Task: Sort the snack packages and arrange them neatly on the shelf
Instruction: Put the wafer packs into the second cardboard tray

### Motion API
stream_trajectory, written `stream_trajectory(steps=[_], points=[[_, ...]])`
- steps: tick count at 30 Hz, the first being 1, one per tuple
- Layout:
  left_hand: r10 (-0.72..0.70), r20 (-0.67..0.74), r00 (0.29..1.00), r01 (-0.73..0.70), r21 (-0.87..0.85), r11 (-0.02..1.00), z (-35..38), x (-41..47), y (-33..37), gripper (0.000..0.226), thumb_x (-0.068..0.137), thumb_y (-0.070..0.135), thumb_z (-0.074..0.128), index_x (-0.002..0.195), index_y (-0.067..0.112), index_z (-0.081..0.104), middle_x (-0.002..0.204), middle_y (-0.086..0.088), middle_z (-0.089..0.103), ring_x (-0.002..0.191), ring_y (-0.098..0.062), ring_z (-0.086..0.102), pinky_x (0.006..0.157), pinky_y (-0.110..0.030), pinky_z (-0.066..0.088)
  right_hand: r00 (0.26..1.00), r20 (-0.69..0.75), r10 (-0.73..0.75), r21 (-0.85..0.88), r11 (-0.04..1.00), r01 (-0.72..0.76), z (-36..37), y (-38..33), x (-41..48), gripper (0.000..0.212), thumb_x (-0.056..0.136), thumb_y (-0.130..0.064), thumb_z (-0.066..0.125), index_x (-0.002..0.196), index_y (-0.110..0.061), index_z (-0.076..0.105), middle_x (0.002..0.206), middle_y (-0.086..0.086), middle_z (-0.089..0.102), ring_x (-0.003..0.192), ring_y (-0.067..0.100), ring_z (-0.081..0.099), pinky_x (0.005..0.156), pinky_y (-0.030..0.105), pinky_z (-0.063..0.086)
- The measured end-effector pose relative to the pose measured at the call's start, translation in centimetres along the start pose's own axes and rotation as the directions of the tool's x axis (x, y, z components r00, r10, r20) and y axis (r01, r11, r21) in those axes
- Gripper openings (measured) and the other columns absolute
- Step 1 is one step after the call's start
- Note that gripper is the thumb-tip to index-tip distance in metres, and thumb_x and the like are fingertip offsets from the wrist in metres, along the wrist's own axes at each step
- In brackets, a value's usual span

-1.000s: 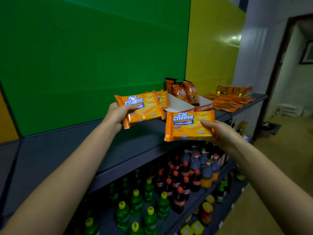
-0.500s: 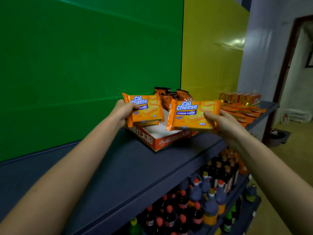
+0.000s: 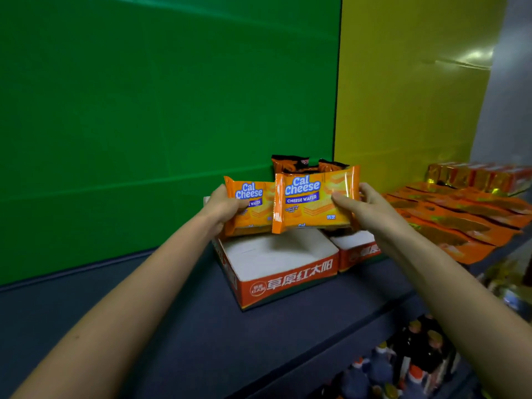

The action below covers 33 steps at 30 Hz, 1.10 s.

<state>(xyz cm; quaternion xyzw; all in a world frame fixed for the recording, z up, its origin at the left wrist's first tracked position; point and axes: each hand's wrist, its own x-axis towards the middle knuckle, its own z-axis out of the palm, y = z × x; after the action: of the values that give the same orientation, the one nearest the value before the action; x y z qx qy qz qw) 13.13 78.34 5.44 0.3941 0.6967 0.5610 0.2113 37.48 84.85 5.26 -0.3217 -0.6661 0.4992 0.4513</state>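
Left hand (image 3: 223,207) grips one orange plastic Cal Cheese wafer packet (image 3: 253,210), right hand (image 3: 367,210) grips a second orange packet (image 3: 313,201), overlapping, above the red-and-white cardboard tray (image 3: 288,279).

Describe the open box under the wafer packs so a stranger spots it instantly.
Find where the green panel meets the yellow panel; below that seam, on the dark shelf, sits an open carton. Unlike the second carton on its right, it stands nearer, its orange front fully showing big white characters.
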Motion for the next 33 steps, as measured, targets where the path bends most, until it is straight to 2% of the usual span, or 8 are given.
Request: stream_trajectory(steps=[3,5,8,12,15,21,28,33], points=[[0.003,0.012,1.000,-0.004,0.092,0.996,1.2,0.3,-0.3,0.013,0.084,0.002,0.063,0.088,0.013,0.058,0.092,-0.005,0.062,0.064,-0.007,0.061,0.059,-0.011,0.051,0.995,0.097,-0.003,-0.018,1.000,0.005,-0.2,0.3,2.3,0.045,0.092,-0.020,0.058,0.133,-0.012,0.042,0.109,0.003,0.062,0.077,0.007,0.061,0.060,0.019,0.051],[0.019,-0.025,0.999,-0.014,0.179,0.984,1.5,0.6,-0.7,0.019,0.083,0.005,0.065,0.101,0.008,0.060,0.096,-0.006,0.061,0.069,-0.009,0.057,0.056,-0.003,0.048,0.987,0.161,-0.010,-0.036,0.999,0.016,-0.2,0.6,3.7,0.039,0.092,-0.020,0.058,0.128,-0.014,0.043,0.100,-0.001,0.063,0.076,0.006,0.062,0.060,0.018,0.050],[0.067,-0.126,0.990,-0.014,0.380,0.925,1.2,0.8,-0.6,0.033,0.061,0.024,0.076,0.088,0.014,0.061,0.109,-0.014,0.066,0.102,-0.030,0.060,0.092,-0.031,0.050,0.969,0.245,-0.021,-0.060,0.998,0.036,0.2,1.2,5.5,0.030,0.091,-0.019,0.058,0.119,-0.017,0.045,0.098,-0.002,0.064,0.078,0.007,0.063,0.065,0.020,0.052],[0.201,-0.215,0.956,0.011,0.708,0.706,0.4,0.8,-0.5,0.056,0.066,0.025,0.081,0.113,0.008,0.056,0.113,-0.012,0.063,0.107,-0.031,0.056,0.086,-0.035,0.041,0.937,0.344,-0.054,-0.091,0.992,0.091,1.6,2.1,7.0,0.031,0.091,-0.019,0.060,0.117,-0.019,0.045,0.100,-0.002,0.064,0.081,0.010,0.065,0.071,0.023,0.054],[0.232,-0.217,0.948,0.029,0.787,0.616,-0.4,0.7,-0.8,0.058,0.066,0.034,0.081,0.116,0.013,0.060,0.114,-0.010,0.065,0.111,-0.029,0.055,0.091,-0.034,0.037,0.903,0.426,-0.062,-0.095,0.989,0.113,2.8,2.4,7.6,0.035,0.090,-0.017,0.061,0.120,-0.018,0.043,0.109,0.002,0.066,0.091,0.020,0.067,0.081,0.034,0.056],[0.295,-0.166,0.941,-0.073,0.752,0.655,-1.9,0.6,-1.5,0.041,0.073,0.009,0.071,0.114,0.010,0.066,0.102,-0.014,0.069,0.097,-0.031,0.059,0.087,-0.033,0.046,0.811,0.578,-0.091,-0.215,0.941,0.259,5.1,3.1,8.5,0.044,0.088,-0.019,0.063,0.126,-0.012,0.041,0.129,0.011,0.059,0.110,0.026,0.062,0.095,0.045,0.051],[0.385,-0.242,0.890,-0.104,0.717,0.690,-3.7,-0.8,-2.0,0.025,0.082,-0.002,0.062,0.107,-0.001,0.066,0.099,-0.015,0.070,0.084,-0.015,0.053,0.072,-0.014,0.033,0.792,0.594,-0.139,-0.563,0.631,0.533,6.9,2.5,9.4,0.064,0.080,-0.029,0.072,0.128,-0.006,0.036,0.127,0.014,0.056,0.113,0.031,0.055,0.084,0.033,0.043],[0.374,-0.309,0.875,-0.002,0.768,0.641,-5.0,-1.7,-2.8,0.023,0.085,0.007,0.061,0.107,0.004,0.064,0.101,-0.008,0.070,0.097,-0.027,0.059,0.086,-0.030,0.044,0.802,0.556,-0.219,-0.623,0.528,0.576,7.8,2.7,9.2,0.059,0.074,-0.019,0.076,0.119,-0.009,0.038,0.119,0.013,0.054,0.106,0.032,0.055,0.080,0.035,0.044]])
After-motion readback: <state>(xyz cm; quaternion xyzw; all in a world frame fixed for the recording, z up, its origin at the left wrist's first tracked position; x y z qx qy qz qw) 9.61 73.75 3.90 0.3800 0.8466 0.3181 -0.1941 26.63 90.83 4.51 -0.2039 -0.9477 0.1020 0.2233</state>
